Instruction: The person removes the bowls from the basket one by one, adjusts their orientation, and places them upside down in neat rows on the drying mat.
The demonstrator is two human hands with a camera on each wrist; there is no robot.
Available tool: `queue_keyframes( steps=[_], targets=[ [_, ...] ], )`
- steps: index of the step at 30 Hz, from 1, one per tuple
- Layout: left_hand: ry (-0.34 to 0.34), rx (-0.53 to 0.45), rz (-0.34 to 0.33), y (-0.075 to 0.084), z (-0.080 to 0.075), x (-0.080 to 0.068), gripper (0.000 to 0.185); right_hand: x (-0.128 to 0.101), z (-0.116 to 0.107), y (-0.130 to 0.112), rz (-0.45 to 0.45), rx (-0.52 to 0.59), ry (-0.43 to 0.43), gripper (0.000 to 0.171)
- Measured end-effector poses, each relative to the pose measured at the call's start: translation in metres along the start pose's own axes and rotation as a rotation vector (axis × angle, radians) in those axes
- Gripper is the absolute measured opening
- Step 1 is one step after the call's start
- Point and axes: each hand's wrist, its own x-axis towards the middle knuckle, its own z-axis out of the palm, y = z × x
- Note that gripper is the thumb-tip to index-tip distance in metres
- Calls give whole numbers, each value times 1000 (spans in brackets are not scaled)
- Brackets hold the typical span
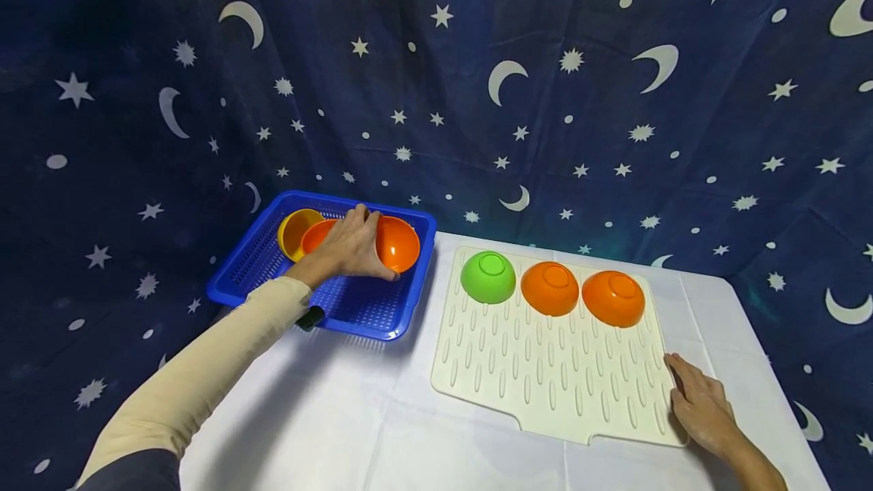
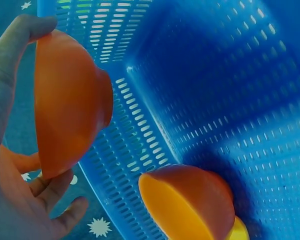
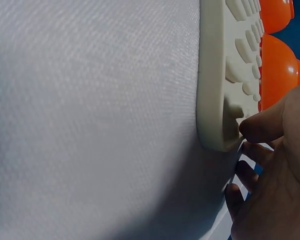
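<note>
My left hand [image 1: 355, 243] grips an orange bowl [image 1: 398, 245] by its rim, over the right part of a blue plastic basket [image 1: 389, 333]. In the left wrist view the thumb and fingers span that bowl [image 2: 67, 105], which is turned on its side. Deeper in the basket, another orange bowl [image 1: 317, 234] leans beside a yellow bowl [image 1: 295, 232]. My right hand [image 1: 702, 408] rests at the right edge of a cream draining mat [image 1: 546, 385]. The right wrist view shows its thumb touching the mat's corner, with the other fingers beside it on the cloth.
On the mat's back part, a green bowl [image 1: 488, 279] and two orange bowls, one in the middle [image 1: 549, 290] and one at the right [image 1: 614, 300], stand upside down in a row. A white cloth [image 1: 327, 415] covers the table. Behind hangs a dark blue star-and-moon curtain [image 1: 464, 44].
</note>
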Motion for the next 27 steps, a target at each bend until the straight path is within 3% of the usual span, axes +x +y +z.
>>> queue_keyframes(
  steps=[9,18,27],
  targets=[
    [54,-6,-11,2,0,-9,122,0,3,0,5,-2,3,48],
    [257,-35,8,12,4,-26,122,0,1,-2,39,-4,-31,49],
    [369,-26,4,28,3,-37,123,-1,1,-4,33,0,-14,50]
  ],
)
